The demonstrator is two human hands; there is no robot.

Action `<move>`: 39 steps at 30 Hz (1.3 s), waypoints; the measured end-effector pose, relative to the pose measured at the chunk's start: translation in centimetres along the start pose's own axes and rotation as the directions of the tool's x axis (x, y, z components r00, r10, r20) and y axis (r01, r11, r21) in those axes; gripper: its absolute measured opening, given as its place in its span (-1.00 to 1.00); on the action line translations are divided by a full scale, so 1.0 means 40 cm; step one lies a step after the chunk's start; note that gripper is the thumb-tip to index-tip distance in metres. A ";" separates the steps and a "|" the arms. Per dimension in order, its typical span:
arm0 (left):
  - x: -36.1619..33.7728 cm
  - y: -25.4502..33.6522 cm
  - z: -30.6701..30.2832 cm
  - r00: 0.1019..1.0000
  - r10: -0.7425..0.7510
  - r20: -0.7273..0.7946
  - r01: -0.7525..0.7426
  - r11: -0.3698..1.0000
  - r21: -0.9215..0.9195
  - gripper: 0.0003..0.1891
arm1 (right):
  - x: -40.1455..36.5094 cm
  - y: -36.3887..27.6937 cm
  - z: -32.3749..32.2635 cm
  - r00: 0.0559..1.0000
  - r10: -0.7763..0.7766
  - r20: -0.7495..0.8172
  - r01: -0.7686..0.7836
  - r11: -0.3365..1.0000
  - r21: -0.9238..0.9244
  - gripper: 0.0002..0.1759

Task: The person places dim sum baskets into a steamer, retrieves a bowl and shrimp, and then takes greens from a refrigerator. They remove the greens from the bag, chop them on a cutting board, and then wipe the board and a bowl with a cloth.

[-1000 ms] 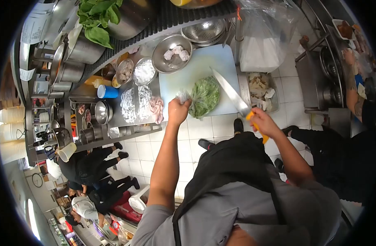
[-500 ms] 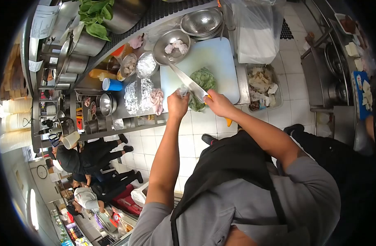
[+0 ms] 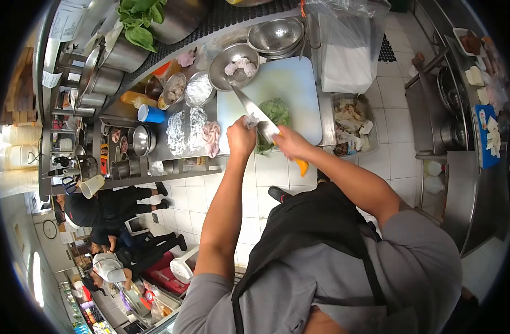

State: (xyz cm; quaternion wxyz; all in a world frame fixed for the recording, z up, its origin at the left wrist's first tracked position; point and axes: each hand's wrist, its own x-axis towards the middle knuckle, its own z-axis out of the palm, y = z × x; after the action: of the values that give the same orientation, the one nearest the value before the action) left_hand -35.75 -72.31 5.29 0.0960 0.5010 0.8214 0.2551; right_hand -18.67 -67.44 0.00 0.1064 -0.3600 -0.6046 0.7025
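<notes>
Showing a steel kitchen counter [image 3: 171,151] above a white tiled floor [image 3: 210,195], with a pale cutting board [image 3: 294,78] at its centre, a metal bowl [image 3: 212,70] of pale pieces at the board's far left corner and a tray of scraps [image 3: 374,131] just right. The left hand [image 3: 241,138] is clenched on the gathered neck of a clear bag of greens [image 3: 276,113] lying on the board's near edge. The right hand [image 3: 288,146] grips the orange handle of a knife [image 3: 247,106], blade slanting far-left across that neck.

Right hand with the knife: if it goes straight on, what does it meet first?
Along the knife, probably the bag of greens, its twisted top held by the left hand; beyond, the metal bowl. Depth unclear.
</notes>
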 end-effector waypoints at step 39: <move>-0.002 -0.188 0.050 0.908 -0.328 -0.260 0.287 0.940 -0.181 -0.59 | 0.146 -0.134 0.069 0.732 -0.600 0.323 0.505 0.160 -0.848 -0.64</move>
State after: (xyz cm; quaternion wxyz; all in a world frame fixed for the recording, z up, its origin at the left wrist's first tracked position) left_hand -40.70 -74.48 -0.27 0.0499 0.3149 0.8755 0.3630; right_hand -26.16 -64.83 2.77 0.1700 -0.1422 -0.9628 0.1549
